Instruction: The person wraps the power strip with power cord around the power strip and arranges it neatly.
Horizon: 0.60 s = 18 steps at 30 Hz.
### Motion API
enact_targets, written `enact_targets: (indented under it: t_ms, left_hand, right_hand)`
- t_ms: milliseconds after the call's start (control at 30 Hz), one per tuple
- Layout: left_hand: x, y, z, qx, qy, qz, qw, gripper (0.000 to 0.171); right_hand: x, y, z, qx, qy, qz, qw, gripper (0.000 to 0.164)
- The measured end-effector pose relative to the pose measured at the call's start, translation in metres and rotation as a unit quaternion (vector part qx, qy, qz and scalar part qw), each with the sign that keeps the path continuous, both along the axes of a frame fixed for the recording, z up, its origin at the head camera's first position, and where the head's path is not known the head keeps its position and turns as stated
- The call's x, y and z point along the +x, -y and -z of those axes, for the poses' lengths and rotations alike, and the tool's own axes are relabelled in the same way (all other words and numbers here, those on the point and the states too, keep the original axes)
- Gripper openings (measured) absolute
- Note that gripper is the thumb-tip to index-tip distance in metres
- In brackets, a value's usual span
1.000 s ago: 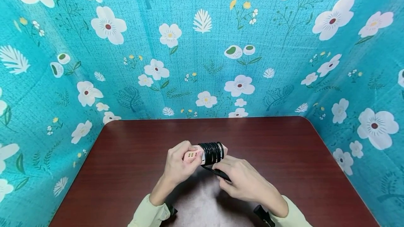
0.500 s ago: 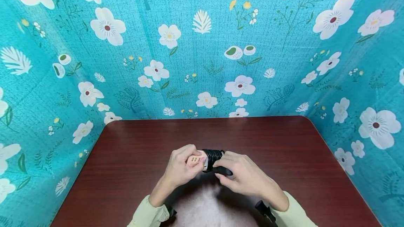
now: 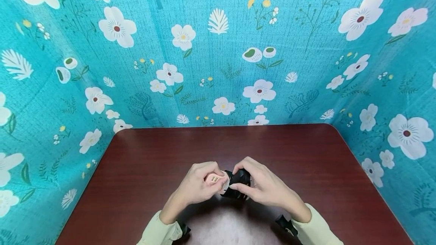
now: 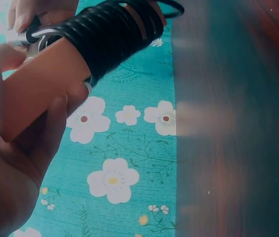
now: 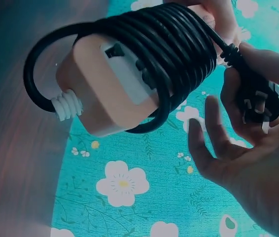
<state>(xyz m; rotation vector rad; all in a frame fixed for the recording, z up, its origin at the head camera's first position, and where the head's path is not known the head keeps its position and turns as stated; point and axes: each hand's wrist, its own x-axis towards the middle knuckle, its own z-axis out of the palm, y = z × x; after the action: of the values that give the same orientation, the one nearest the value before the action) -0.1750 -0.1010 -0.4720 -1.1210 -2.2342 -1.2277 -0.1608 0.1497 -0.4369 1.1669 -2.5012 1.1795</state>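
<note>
A pink power strip (image 5: 102, 94) is held above the table, its black cord (image 5: 149, 44) wound round it in several tight coils. My left hand (image 3: 201, 182) grips the end with the USB ports, thumb and fingers on opposite sides. At the far end the cord leaves a white ribbed collar (image 5: 68, 104) in a loose loop. My right hand (image 3: 263, 182) pinches the black plug (image 5: 258, 98) between thumb and forefinger, beside the coils; its metal prongs show in the right wrist view. The other right fingers are spread and touch nothing there.
A dark red-brown table (image 3: 153, 150) lies under both hands. Blue flowered cloth (image 3: 218, 56) hangs behind it and along both sides. Black wrist camera mounts (image 3: 286, 225) sit at the cuffs of the pale sleeves (image 3: 160, 230).
The power strip has come lower and slightly right with my left hand. My right hand has carried the plug from below the coils up across their front.
</note>
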Motion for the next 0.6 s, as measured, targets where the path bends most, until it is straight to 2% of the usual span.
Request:
enact_targets:
  t_ms: [100,167,267,333,500,600]
  left_hand:
    - [0.0021,0.0007,0.001,0.013,0.044,0.025,0.9986,0.017]
    - [0.0034,0.0019,0.0015,0.024,0.076,0.041,0.996,0.021]
    - [0.0046,0.0026,0.0013,0.031,0.1,0.055,0.993,0.032]
    - [0.0054,0.0016,0.001,0.028,0.091,0.06,0.9937,0.036]
    - [0.0068,-0.0045,0.001,0.032,0.019,0.064,0.9973,0.042]
    - [0.0076,-0.0063,0.0027,0.048,0.003,0.055,0.9973,0.043]
  right_hand:
    - [0.0013,-0.0003,0.0002,-0.016,0.046,-0.003,0.999,0.027]
    - [0.0026,-0.0006,0.0004,-0.032,0.098,-0.013,0.995,0.028]
    - [0.0038,0.0004,0.0009,-0.042,0.141,-0.01,0.989,0.031]
    - [0.0039,0.002,0.0018,-0.04,0.139,-0.001,0.989,0.036]
    - [0.0012,0.0049,0.004,-0.045,0.125,-0.001,0.991,0.04]
    - [-0.002,0.0028,0.006,-0.044,0.155,-0.01,0.987,0.038]
